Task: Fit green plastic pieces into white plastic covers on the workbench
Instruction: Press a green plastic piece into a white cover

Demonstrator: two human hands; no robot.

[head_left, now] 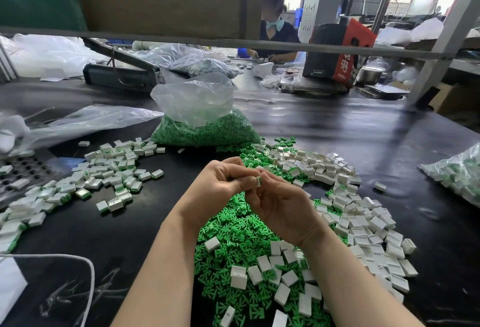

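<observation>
Cover (pixel 257 180) with green at its edge is pinched between left hand (pixel 220 179) and right hand (pixel 280 203); insert probably mid-press. Next: seat it flush.

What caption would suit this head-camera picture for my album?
Both hands pinch one small white plastic cover above a loose pile of green plastic pieces on the black workbench.

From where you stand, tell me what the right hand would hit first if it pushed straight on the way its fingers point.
Almost at once the left hand: the right hand points up-left, and both hands pinch the same white cover between them.
</observation>
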